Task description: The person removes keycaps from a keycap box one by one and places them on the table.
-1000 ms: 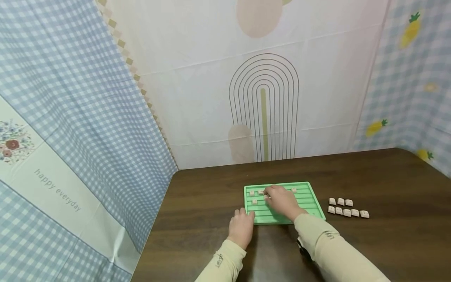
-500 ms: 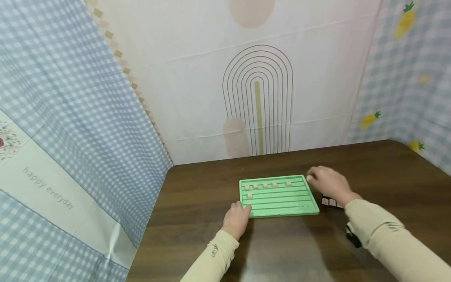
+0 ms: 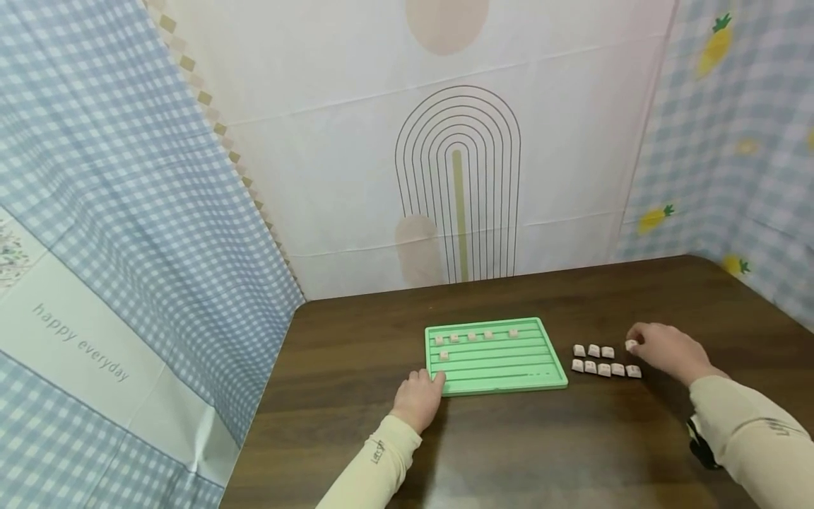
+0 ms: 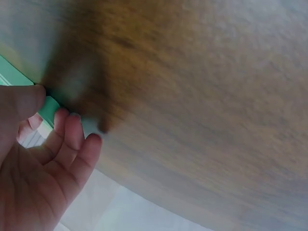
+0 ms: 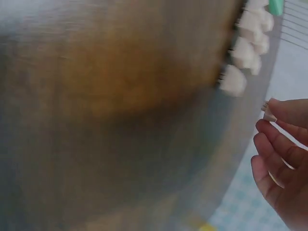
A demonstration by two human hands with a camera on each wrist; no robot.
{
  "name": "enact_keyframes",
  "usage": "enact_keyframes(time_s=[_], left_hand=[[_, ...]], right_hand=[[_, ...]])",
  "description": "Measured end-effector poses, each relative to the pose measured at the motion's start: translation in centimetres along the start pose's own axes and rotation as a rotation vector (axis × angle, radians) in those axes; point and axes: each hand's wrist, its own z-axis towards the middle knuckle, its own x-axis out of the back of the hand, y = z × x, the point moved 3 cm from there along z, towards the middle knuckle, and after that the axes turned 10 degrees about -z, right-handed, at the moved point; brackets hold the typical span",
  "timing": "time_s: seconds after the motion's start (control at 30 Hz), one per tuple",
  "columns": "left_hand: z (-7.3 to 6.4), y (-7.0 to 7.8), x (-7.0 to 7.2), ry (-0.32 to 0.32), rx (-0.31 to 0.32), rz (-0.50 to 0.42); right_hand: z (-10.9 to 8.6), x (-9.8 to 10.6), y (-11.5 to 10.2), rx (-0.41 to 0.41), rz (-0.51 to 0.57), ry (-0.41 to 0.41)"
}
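At the left hangs a blue checked curtain [image 3: 127, 177]. On the brown table [image 3: 509, 445], the left hand [image 3: 417, 401] grips the near left corner of the green tray [image 3: 499, 372] between thumb and fingers. Inside the tray, the farthest groove carries five small white keys [image 3: 471, 336], the last one somewhat apart from the other four, and a single key [image 3: 444, 355] sits in a nearer groove, toward the left. If this hand pulls or lifts the corner, I think the tray may tilt and the keys could slide along their grooves.

To the right of the tray, eight more keys lie on the table: three in the back row [image 3: 594, 350] and five in the front row [image 3: 604, 369]. Farther right, the right hand [image 3: 669, 350] pinches one key [image 5: 269, 114] between thumb and finger; whether it touches the table, I cannot tell. This hold seems quite small, so a slip of the fingers could drop the key. Also, if the hand passes too low above the two rows, it may knock them out of line
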Motion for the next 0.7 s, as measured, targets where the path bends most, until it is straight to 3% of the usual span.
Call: enact_keyframes(time_s=[0.23, 0.53, 0.7], left_hand=[[0.1, 0.1, -0.4, -0.045, 0.012, 0.0], [-0.2, 0.4, 0.6, 0.089, -0.036, 0.035], [0.1, 0.7, 1.0, 0.069, -0.025, 0.046]], right_hand=[[0.3, -1.7, 0.4, -0.018, 0.069, -0.037], [0.7, -2.2, 0.1, -0.002, 0.068, -0.036], [0.8, -1.7, 0.1, 0.014, 0.036, -0.031]])
